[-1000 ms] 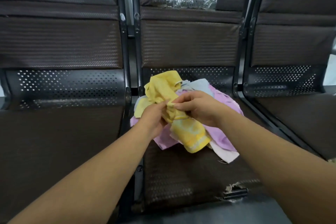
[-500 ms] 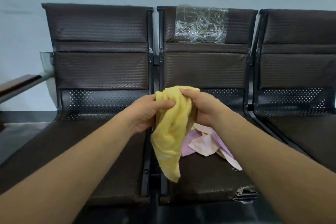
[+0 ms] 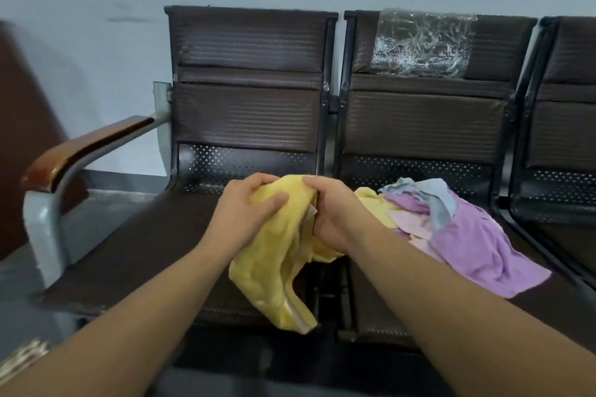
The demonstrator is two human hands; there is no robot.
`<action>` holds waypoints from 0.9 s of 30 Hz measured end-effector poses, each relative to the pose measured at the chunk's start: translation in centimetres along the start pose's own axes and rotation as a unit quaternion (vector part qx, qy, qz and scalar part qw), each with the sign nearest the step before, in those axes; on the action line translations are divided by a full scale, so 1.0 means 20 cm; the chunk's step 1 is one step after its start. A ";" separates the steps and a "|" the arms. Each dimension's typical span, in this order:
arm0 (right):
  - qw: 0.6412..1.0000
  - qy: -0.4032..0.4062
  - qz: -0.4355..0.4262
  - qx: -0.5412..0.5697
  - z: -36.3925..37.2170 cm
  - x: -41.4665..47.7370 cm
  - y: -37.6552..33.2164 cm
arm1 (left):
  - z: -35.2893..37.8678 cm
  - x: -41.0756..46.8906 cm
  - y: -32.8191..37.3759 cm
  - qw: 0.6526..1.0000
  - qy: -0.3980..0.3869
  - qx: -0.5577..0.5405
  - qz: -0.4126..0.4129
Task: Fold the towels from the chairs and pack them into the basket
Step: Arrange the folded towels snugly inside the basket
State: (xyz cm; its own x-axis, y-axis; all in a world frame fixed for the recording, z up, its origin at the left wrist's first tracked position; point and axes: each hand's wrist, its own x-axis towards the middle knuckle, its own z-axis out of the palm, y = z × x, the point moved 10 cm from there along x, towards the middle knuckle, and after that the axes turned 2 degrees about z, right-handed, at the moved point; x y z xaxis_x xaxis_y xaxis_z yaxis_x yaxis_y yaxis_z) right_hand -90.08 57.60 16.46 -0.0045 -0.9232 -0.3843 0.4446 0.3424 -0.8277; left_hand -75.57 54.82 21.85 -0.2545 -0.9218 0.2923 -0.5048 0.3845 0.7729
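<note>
Both my hands hold a crumpled yellow towel [image 3: 274, 255] in the air above the front of the left chair seat [image 3: 154, 248]. My left hand [image 3: 248, 206] grips its upper left part, thumb on top. My right hand [image 3: 325, 213] grips the upper right part, close beside the left. The towel's lower end hangs down past the seat's front edge. On the middle chair seat lies a pile of towels [image 3: 451, 219]: purple, pink, grey-blue and another yellow one. No basket shows clearly.
Three dark brown chairs stand joined in a row against a pale wall. A brown armrest [image 3: 84, 148] sticks out at the left end. Clear plastic film [image 3: 422, 42] covers part of the middle backrest. A pale woven edge [image 3: 22, 358] shows at the bottom left.
Both hands lifted the yellow towel off the pile on the middle seat and carried it left, over the left seat. The view swung left, and the armrest came into sight.
</note>
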 end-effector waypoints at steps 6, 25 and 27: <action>0.993 -0.020 -0.054 -0.101 0.10 0.01 0.05 | -0.18 -0.04 -0.02 0.997 0.066 0.035 0.006; 0.947 -0.041 0.049 -0.314 0.04 0.06 0.19 | -0.30 -0.08 -0.52 0.803 0.141 -0.506 -0.281; 0.984 -0.065 0.054 -0.154 0.10 0.07 0.16 | -0.26 -0.08 -0.48 0.805 0.104 -0.513 -0.281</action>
State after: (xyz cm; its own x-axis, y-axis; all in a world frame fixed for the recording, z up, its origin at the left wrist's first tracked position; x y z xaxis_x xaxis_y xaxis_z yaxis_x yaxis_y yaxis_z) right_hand -86.92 57.05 14.18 0.1522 -0.8864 -0.4372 0.1433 0.4575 -0.8776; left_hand -66.00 52.36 16.78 -0.0267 -0.9653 -0.2597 0.4809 -0.2402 0.8432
